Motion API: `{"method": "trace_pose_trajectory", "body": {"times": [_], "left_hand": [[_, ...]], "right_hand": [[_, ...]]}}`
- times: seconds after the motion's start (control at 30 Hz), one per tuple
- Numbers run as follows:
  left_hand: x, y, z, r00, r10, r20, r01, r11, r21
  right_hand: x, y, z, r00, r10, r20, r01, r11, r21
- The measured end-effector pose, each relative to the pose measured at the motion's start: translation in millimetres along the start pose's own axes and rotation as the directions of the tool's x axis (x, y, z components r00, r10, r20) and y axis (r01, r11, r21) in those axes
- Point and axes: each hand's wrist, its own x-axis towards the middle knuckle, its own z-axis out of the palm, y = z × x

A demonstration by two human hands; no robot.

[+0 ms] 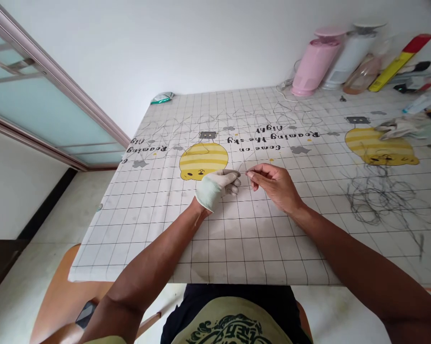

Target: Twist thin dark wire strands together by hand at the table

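My left hand (222,184) wears a pale glove with a light green cuff, and its thumb and forefinger are pinched together. Close beside it, my right hand (272,184) is bare and pinches too. Between the two sets of fingertips a thin wire (241,166) shows faintly; most of it is too fine to make out. Both hands are over the table (236,239), whose white cover has a grid and yellow bear prints. To the right lies a loose tangle of fine dark wire (376,200). Bent thin wire pieces (236,114) stretch in a row across the back.
A pink cylindrical device (316,64), a white one (349,59), a bottle (362,74) and a yellow-and-red box (397,64) stand at the back right. Another glove (403,126) lies nearer. A small green-white packet (162,97) sits at the back left corner. A phone (85,313) rests on the chair.
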Motion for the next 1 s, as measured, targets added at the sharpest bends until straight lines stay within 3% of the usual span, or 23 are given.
{"method": "trace_pose_trajectory", "body": {"times": [0.17,0.43,0.53,0.67,0.8,1.0], "left_hand": [[2.3,-0.9,2.8,0.997,0.033,-0.068,-0.024,0.991,0.128],[-7.1,3.6,13.9,0.997,0.0,-0.08,0.03,0.928,0.372],[-13.9,8.5,19.9,0.998,-0.005,-0.067,0.036,0.881,0.471],[-18.6,9.3,23.1,0.996,0.03,-0.082,0.018,0.847,0.531],[-21.7,6.5,23.3,0.991,0.073,-0.108,-0.004,0.843,0.538],[-28.8,9.2,25.3,0.994,0.057,-0.096,-0.002,0.871,0.492]], "right_hand": [[0.7,0.3,-4.4,0.999,-0.002,0.051,0.0,1.0,0.024],[9.6,6.3,-10.3,0.991,-0.052,0.125,0.035,0.99,0.134],[6.8,4.6,-10.4,0.984,-0.074,0.162,0.066,0.996,0.058],[3.1,4.8,-7.6,0.988,-0.088,0.124,0.094,0.995,-0.041],[1.7,5.8,-6.1,0.984,-0.163,0.071,0.172,0.973,-0.153],[-0.3,1.2,-7.9,0.947,-0.308,0.093,0.322,0.905,-0.278]]}}
